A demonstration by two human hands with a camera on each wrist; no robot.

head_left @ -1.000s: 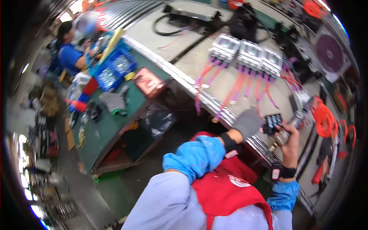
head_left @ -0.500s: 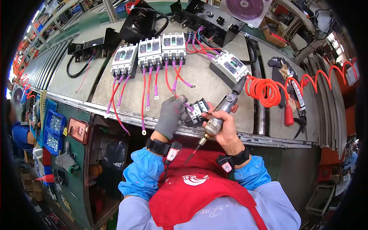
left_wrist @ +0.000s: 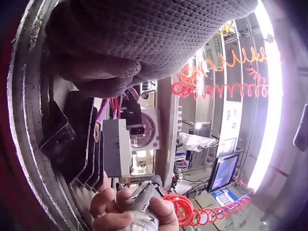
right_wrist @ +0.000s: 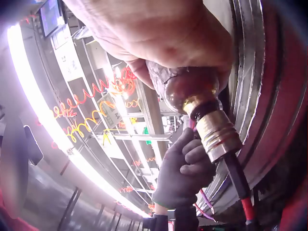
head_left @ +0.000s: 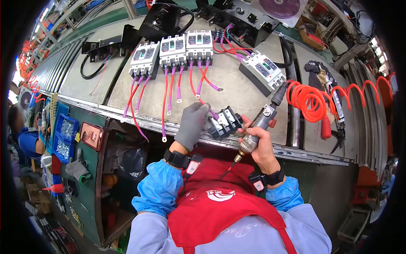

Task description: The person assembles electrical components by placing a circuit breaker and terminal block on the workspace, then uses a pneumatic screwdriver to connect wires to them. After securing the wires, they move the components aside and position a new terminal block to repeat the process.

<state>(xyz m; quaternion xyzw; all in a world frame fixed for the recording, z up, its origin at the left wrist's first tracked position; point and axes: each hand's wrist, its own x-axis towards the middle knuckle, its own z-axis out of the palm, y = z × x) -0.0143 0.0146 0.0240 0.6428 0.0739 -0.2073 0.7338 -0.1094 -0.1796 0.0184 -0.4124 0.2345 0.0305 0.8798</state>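
My left hand point(head_left: 192, 125), in a grey knit glove, pinches a red lead with a purple sleeve point(head_left: 214, 114). In the left wrist view the lead's ring terminal point(left_wrist: 96, 133) hangs beside the black plates of a terminal block point(head_left: 226, 123). That block, black with bright metal contacts, is at the bench's front edge between both hands. My bare right hand point(head_left: 263, 148) grips an air screwdriver point(head_left: 250, 143), its fingertips close to the block's right side. The tool's bit point(right_wrist: 237, 178) points down toward the red apron, away from the block.
Three breakers point(head_left: 172, 48) with red and purple leads stand behind the left hand. Another breaker point(head_left: 263, 70) sits at right, near the coiled red air hose point(head_left: 311, 101). Black metal brackets point(head_left: 243, 19) line the back. Gloves and a tool point(head_left: 336, 103) lie farther right.
The head view has swung from the side bench to this bench. The left hand, beside the block throughout, now holds the lead over its contacts. The right hand keeps the screwdriver.
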